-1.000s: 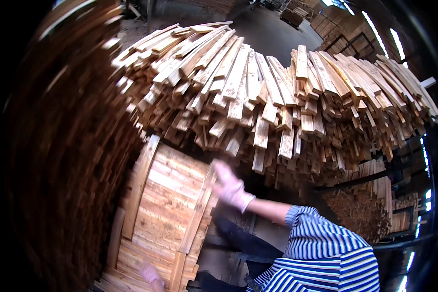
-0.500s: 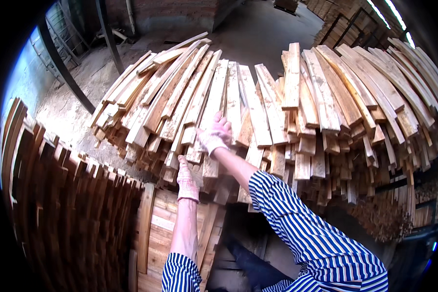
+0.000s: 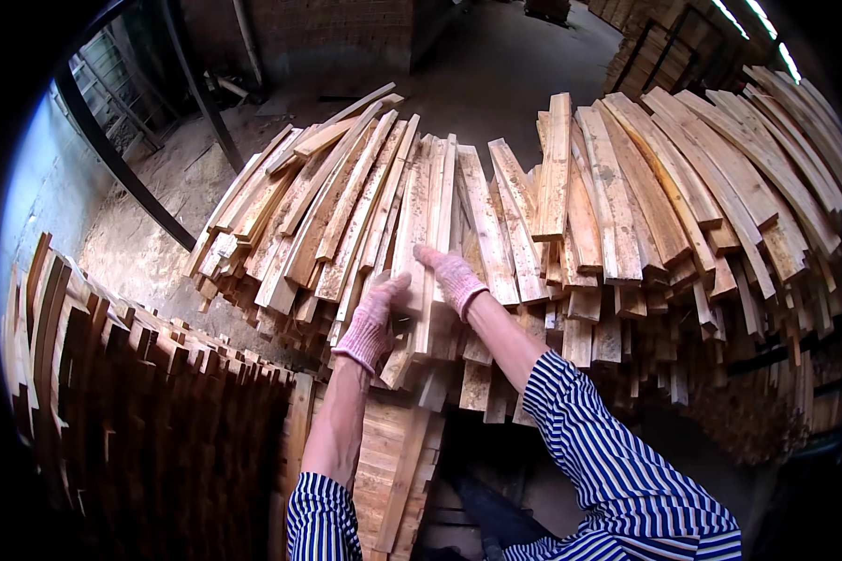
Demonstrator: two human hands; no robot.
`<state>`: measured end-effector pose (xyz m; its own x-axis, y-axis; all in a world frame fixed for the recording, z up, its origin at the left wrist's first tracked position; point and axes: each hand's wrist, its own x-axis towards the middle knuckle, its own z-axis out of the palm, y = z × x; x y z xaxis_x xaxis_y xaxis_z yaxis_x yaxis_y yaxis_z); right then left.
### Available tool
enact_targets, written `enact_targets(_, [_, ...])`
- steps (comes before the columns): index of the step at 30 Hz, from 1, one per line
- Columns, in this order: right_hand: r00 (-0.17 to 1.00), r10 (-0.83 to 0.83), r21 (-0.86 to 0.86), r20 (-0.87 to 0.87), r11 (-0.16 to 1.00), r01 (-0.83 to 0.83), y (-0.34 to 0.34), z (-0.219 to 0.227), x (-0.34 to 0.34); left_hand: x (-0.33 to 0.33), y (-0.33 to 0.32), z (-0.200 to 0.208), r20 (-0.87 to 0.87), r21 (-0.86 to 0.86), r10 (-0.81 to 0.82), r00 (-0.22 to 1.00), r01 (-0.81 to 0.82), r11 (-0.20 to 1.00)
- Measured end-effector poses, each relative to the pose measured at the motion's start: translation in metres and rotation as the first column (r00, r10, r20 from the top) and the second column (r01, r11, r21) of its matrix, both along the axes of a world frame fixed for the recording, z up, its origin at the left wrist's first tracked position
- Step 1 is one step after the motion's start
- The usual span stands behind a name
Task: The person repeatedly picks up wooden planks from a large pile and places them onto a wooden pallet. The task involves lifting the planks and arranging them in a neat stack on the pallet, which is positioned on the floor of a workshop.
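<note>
Both of my hands wear pale pink knit gloves and reach into a wide pile of pale wooden strips. My left hand (image 3: 374, 318) is closed against the left side of a few long strips (image 3: 426, 304), its thumb on top. My right hand (image 3: 454, 280) wraps the right side of those same strips, with its thumb lying over them. The fingers of both hands are partly hidden by the wood. The near ends of the held strips stick out toward me between my wrists.
More strips (image 3: 617, 206) fan out to the right, their ends uneven. At the lower left stands a dense stack of darker wood (image 3: 178, 402). A boarded wooden surface (image 3: 384, 467) lies below my left forearm. Dark metal posts (image 3: 122, 168) slant at the far left.
My right hand has shifted rightward to the other side of the strips, and my left hand has come up against them. The strips between my hands now sit closer together.
</note>
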<state>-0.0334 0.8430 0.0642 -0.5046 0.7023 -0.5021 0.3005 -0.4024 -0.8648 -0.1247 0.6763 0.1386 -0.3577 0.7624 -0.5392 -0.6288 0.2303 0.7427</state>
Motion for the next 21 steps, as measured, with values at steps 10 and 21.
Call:
enact_targets(10, [0.949, 0.002, -0.454, -0.317, 0.878, -0.153, -0.196, -0.046, 0.065, 0.076, -0.244, -0.029, -0.585, -0.141, -0.394, 0.709, 0.39, 0.91])
enact_targets(21, [0.699, 0.592, 0.268, -0.402, 0.806, -0.528, -0.411, -0.041, 0.087, 0.031, -0.349, -0.06, -0.333, 0.287, 0.225, 0.916, -0.129, 0.949])
